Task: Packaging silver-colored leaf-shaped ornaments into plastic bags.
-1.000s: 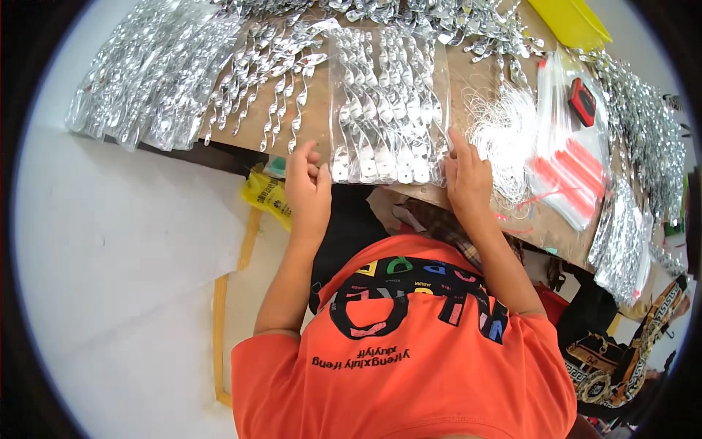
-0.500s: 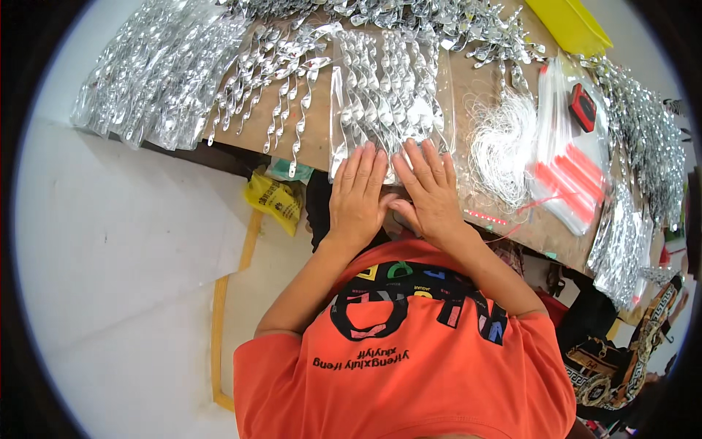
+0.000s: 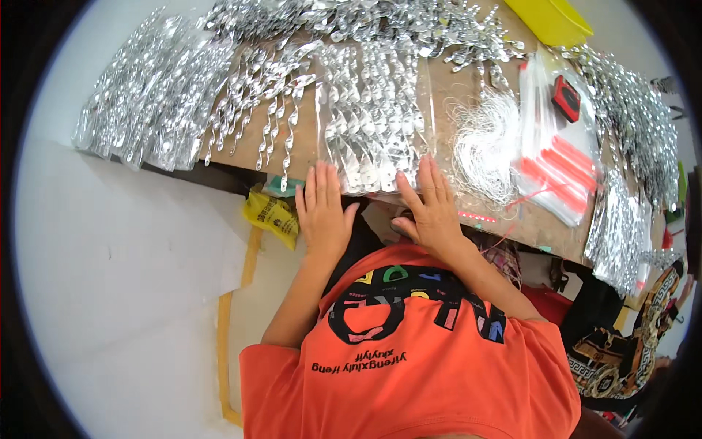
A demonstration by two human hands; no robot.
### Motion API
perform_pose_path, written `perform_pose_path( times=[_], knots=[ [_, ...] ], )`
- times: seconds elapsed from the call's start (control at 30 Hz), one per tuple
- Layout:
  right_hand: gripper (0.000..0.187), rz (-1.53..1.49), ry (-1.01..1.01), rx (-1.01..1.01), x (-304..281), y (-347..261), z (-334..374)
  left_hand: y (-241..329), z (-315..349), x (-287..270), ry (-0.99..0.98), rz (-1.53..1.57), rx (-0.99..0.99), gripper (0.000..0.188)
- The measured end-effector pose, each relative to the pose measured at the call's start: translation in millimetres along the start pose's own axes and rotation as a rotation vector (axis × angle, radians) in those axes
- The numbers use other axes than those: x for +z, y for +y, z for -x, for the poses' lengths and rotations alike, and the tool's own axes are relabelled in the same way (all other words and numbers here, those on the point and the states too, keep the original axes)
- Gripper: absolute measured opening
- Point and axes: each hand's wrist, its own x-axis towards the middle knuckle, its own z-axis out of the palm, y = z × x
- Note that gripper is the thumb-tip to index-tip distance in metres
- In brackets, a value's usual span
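Note:
A clear plastic bag (image 3: 431,110) lies flat at the table's near edge, with several silver twisted strips (image 3: 373,132) side by side in it. Their rounded ends with small holes point toward me. At the bag's lower left corner is my left hand (image 3: 323,212), fingers stretched out and holding nothing. My right hand (image 3: 433,212) is at the lower right corner, fingers extended and thumb apart, its fingertips by the bag's edge. Left of the bag, loose twisted strips (image 3: 270,102) are spread on the table, some hanging over its edge.
Packed silver strips (image 3: 153,102) pile up at the left, more loose ones (image 3: 380,18) at the back. Right of the bag lie white string (image 3: 484,150), clear bags with red edges (image 3: 559,172) and a red-and-black device (image 3: 566,99). A yellow tray (image 3: 552,18) stands behind.
My hands have drawn back toward me off the bag and moved apart, uncovering the strips' near ends. The view has shifted slightly.

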Motion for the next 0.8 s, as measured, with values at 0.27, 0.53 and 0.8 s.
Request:
perform_pose_path(
  times=[0.27, 0.53, 0.8],
  knots=[
    [0.066, -0.202, 0.107, 0.068, -14, 23, 23, 0, 8, -14, 0.168, 0.531, -0.109, 0.06],
    [0.061, -0.773, 0.109, 0.486, -18, 42, -22, 15, 22, -10, -0.094, 2.012, -0.854, 0.028],
    [0.075, -1.493, 0.062, 0.658, -48, 10, -22, 42, 13, -23, -0.404, 2.146, -0.726, 0.037]
  ],
)
